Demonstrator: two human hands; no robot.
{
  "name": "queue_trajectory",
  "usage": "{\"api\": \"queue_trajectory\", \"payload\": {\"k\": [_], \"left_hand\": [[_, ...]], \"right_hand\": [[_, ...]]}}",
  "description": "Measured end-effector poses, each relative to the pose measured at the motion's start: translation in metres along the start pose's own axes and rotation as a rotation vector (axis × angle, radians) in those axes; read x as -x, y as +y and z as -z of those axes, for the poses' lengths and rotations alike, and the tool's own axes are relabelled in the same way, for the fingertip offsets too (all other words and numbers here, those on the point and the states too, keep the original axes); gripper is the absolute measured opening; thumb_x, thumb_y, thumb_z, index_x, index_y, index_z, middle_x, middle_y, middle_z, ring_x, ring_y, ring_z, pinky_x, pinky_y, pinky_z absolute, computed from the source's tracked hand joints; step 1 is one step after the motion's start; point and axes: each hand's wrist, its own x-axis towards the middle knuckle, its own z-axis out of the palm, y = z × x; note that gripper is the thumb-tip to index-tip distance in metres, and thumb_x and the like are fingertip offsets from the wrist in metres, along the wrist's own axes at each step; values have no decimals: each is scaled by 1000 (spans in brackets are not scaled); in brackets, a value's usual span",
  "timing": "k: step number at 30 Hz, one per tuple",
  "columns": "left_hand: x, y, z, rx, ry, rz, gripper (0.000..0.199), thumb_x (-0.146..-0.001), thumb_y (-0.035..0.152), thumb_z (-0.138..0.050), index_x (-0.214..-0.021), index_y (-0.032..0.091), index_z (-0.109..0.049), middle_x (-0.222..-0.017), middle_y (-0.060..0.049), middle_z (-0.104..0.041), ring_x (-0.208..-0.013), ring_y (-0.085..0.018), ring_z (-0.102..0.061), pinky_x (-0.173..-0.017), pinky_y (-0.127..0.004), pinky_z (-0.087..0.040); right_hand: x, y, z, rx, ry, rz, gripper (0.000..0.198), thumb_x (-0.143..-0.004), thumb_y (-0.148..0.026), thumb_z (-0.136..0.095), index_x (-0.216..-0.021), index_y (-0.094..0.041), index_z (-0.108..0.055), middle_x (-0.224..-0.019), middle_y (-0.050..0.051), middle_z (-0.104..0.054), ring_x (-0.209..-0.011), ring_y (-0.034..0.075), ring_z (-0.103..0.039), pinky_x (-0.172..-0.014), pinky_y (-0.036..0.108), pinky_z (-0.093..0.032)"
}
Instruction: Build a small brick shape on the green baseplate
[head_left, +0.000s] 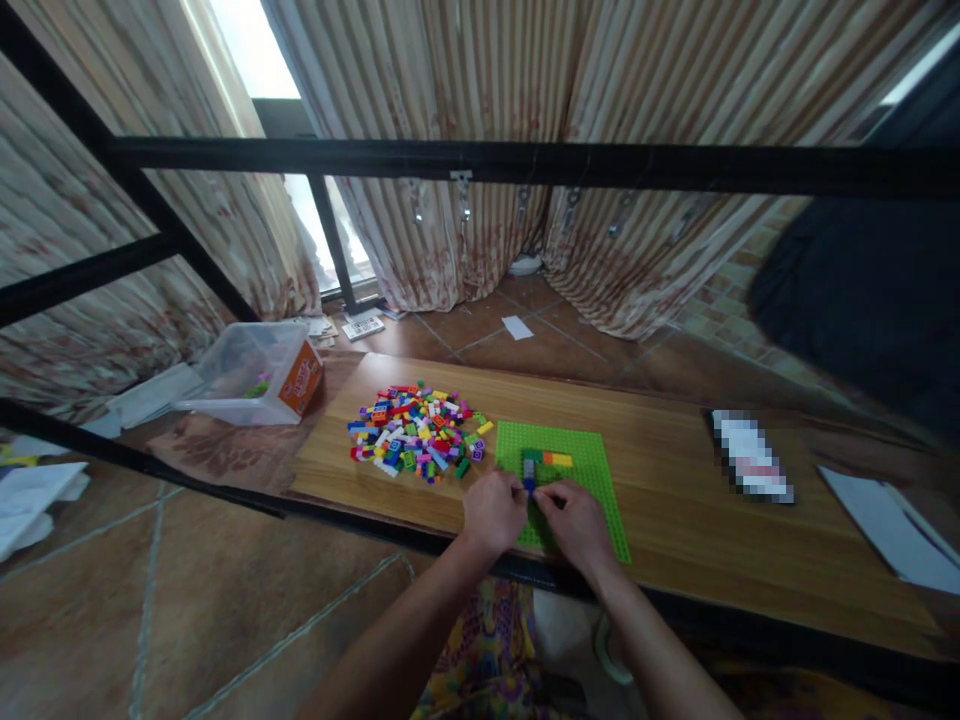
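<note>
A bright green studded baseplate [600,480] lies on the wooden table. On it, a row of green, orange and yellow bricks [556,459] meets a line of grey and blue bricks [529,470] at a corner. At the near end of that line, my left hand [495,510] and my right hand [576,520] come together from either side. Both hands have their fingers closed in a pinch around a small dark blue brick [530,489]. My fingertips partly cover the brick, so its exact seating on the plate is hidden.
A heap of loose multicoloured bricks [420,430] lies left of the baseplate. Beyond the table's left end stands a clear plastic box [247,375]. To the right are a blurred-out device [752,456] and white paper [885,525]. A black metal bar [525,165] crosses ahead.
</note>
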Motion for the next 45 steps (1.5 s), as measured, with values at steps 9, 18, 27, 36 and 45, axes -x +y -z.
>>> {"api": "queue_trajectory", "payload": {"k": [9, 18, 27, 36, 45], "left_hand": [[20, -45, 36, -111, 291, 102, 23, -88, 27, -53, -110, 21, -56, -110, -8, -61, -102, -21, -60, -82, -29, -48], [14, -52, 37, -261, 228, 171, 14, -92, 25, -46, -97, 20, -58, -105, -8, -63, -98, -22, -62, -75, -29, -46], [44, -19, 11, 113, 44, -204, 14, -88, 19, -51, -99, 23, -59, -99, -2, -66, -86, -16, -64, -76, -26, -47], [37, 2, -9, 328, -143, -402, 17, -86, 13, -47, -94, 20, -60, -90, -3, -66, -86, -17, -62, -78, -28, -47], [6, 7, -20, 309, 108, -415, 21, -88, 14, -49, -106, 20, -57, -99, -5, -64, -95, -18, -61, -87, -34, -49]], "right_hand": [[22, 2, 24, -323, 239, -62, 33, -84, -46, -54, -87, -19, -73, -91, 8, -72, -87, 22, -66, -79, 35, -51], [47, 18, 36, -367, 261, -149, 30, -82, -45, -60, -88, -19, -73, -94, 9, -72, -91, 23, -66, -84, 38, -52], [63, -9, 35, -311, 109, -65, 31, -87, -43, -54, -105, -23, -70, -105, 7, -69, -98, 22, -64, -87, 34, -50], [63, -11, 44, -380, -119, -67, 32, -91, -39, -49, -113, -25, -68, -104, 6, -69, -100, 20, -64, -90, 34, -49], [27, 7, 44, -292, 143, -154, 26, -81, -39, -58, -97, -22, -72, -97, 6, -71, -88, 21, -65, -82, 36, -51]]}}
